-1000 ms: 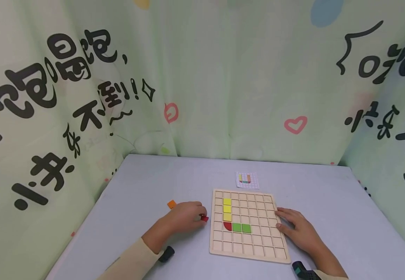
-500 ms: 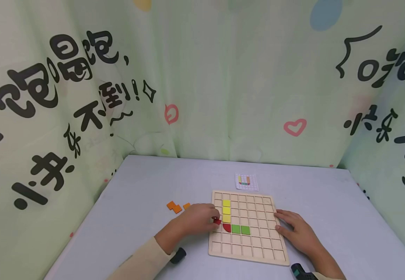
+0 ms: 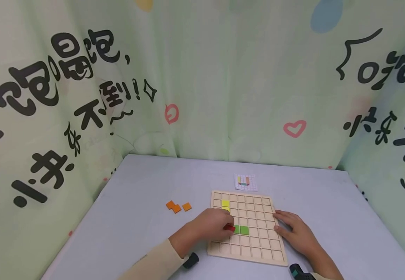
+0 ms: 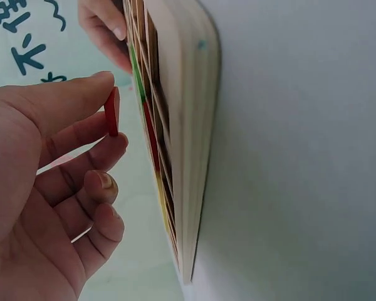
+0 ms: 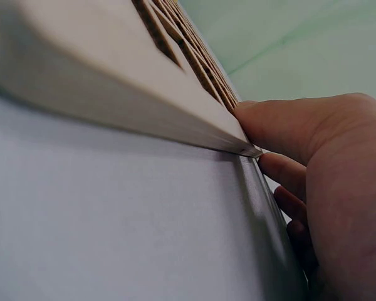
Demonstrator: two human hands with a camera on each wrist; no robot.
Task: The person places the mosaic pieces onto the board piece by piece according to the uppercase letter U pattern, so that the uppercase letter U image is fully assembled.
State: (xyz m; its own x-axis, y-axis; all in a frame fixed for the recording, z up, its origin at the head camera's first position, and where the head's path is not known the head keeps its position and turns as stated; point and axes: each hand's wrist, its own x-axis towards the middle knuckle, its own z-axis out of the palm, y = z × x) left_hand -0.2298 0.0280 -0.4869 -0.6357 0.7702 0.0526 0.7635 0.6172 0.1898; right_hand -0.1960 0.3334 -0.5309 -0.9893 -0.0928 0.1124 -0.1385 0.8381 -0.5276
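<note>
My left hand (image 3: pixel 211 224) pinches a small red tile (image 4: pixel 112 111) between thumb and fingertips. It holds the tile above the pale wooden grid board (image 3: pixel 262 254), beside two green tiles (image 3: pixel 244 230) lying in the grid. Yellow tiles (image 3: pixel 225 203) sit in a column behind the hand, which hides some of them. In the left wrist view another red tile (image 4: pixel 150 135) lies in the board between the green and yellow. With fingers fairly straight, my right hand (image 3: pixel 296 231) rests against the board's right edge, its thumb (image 5: pixel 269 122) touching the rim.
Several orange tiles (image 3: pixel 176 209) lie on the white table left of the board. A small card (image 3: pixel 245 182) with a coloured U-shaped grid pattern lies behind the board. Printed curtains (image 3: pixel 202 77) enclose the table at the back and sides.
My left hand has carried the red tile rightward from beside the board to over it, uncovering the orange tiles and covering some placed tiles. The right hand stays at the board's edge.
</note>
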